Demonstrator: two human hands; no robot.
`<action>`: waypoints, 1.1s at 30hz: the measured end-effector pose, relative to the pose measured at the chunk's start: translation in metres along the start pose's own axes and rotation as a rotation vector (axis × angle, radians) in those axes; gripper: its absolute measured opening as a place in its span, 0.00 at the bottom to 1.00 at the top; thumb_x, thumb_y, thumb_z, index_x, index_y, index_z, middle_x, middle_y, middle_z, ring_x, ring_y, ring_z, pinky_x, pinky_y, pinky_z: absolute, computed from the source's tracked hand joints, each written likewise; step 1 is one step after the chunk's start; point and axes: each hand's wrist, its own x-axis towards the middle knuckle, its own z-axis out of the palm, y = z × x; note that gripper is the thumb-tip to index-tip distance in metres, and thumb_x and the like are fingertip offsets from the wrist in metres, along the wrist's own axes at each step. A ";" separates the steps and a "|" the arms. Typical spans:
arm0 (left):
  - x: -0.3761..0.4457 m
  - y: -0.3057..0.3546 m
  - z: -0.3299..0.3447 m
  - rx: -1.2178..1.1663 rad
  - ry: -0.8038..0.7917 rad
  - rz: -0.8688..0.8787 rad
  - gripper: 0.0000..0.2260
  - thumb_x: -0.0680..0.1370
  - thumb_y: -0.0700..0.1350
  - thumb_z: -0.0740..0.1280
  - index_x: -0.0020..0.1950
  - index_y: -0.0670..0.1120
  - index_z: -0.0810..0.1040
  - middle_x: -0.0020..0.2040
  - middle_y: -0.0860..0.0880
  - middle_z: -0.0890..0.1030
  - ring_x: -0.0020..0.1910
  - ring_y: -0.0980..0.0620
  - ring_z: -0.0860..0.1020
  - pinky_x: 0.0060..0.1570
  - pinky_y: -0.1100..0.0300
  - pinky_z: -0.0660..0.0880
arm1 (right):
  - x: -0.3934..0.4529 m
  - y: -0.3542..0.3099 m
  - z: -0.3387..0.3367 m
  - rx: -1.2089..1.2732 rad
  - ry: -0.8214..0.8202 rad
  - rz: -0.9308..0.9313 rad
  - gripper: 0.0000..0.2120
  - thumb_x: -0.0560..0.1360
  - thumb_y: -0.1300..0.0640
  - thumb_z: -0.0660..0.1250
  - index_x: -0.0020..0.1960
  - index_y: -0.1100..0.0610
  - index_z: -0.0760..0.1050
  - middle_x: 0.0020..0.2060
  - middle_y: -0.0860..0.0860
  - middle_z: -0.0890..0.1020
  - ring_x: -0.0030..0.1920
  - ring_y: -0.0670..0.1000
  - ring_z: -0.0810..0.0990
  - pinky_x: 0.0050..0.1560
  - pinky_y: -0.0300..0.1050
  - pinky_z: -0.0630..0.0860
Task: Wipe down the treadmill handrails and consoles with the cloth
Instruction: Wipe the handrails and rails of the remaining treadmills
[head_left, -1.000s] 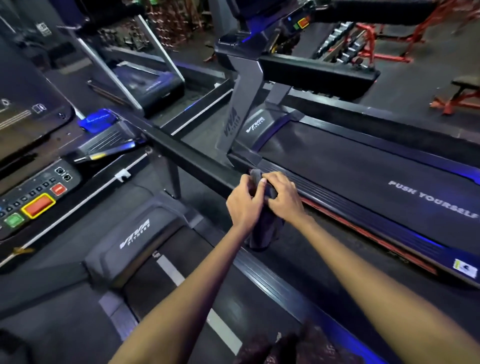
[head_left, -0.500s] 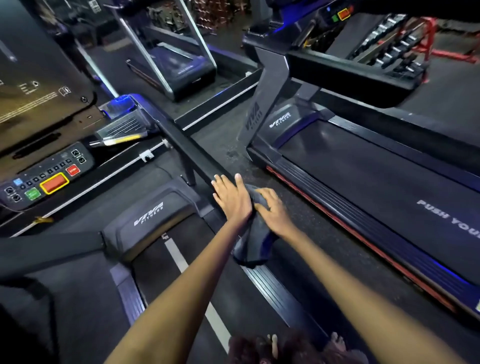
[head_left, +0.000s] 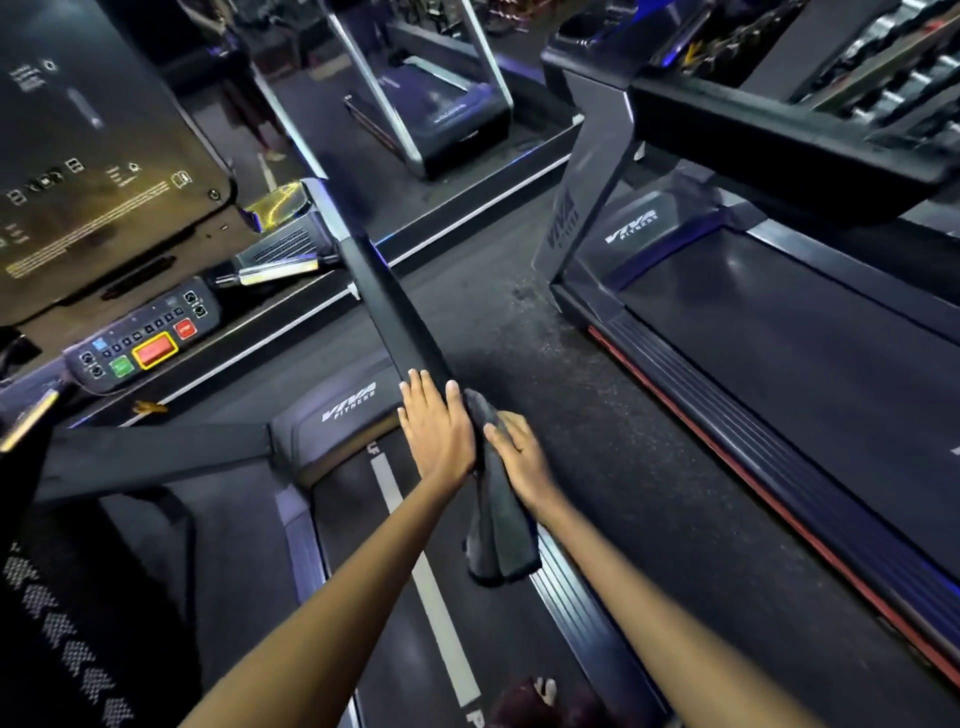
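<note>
A dark grey cloth (head_left: 500, 525) is draped over the near end of the black right handrail (head_left: 387, 306) and hangs down below it. My left hand (head_left: 436, 428) lies flat on the rail's left side with fingers straight, pressing the cloth's edge. Resting on the cloth from the right is my right hand (head_left: 517, 460), fingers spread over it. The console (head_left: 140, 348) with red, green and small black buttons sits at the left, below a dark screen (head_left: 98, 156).
A second treadmill (head_left: 779, 332) with its own padded handrail (head_left: 779, 140) stands to the right across a strip of floor. Another treadmill (head_left: 431, 98) stands farther ahead. The left handrail (head_left: 150, 457) crosses the lower left. The belt (head_left: 410, 551) lies below my arms.
Both hands went from gripping the bunched cloth on the rail to lying flatter against it. The view has swung left and closer, bringing the console and screen more into frame.
</note>
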 end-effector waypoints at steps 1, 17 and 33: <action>0.000 0.000 0.000 -0.001 0.001 0.001 0.23 0.84 0.48 0.48 0.77 0.41 0.52 0.78 0.47 0.50 0.77 0.50 0.45 0.74 0.53 0.42 | 0.007 -0.003 -0.001 0.009 -0.010 0.029 0.14 0.77 0.59 0.64 0.60 0.65 0.75 0.54 0.52 0.77 0.57 0.49 0.75 0.61 0.42 0.69; -0.006 0.006 -0.002 -0.073 0.050 0.013 0.24 0.83 0.48 0.52 0.77 0.41 0.52 0.78 0.47 0.50 0.77 0.52 0.45 0.73 0.61 0.41 | 0.049 -0.006 -0.007 -0.106 -0.215 0.042 0.14 0.79 0.61 0.62 0.62 0.65 0.75 0.57 0.62 0.74 0.59 0.57 0.74 0.57 0.37 0.66; -0.005 0.007 0.000 0.055 0.038 0.008 0.29 0.82 0.54 0.54 0.78 0.44 0.49 0.78 0.49 0.48 0.77 0.54 0.43 0.73 0.60 0.41 | 0.073 0.004 -0.005 -0.143 -0.334 0.023 0.14 0.80 0.58 0.60 0.60 0.66 0.74 0.53 0.54 0.65 0.52 0.53 0.72 0.56 0.42 0.67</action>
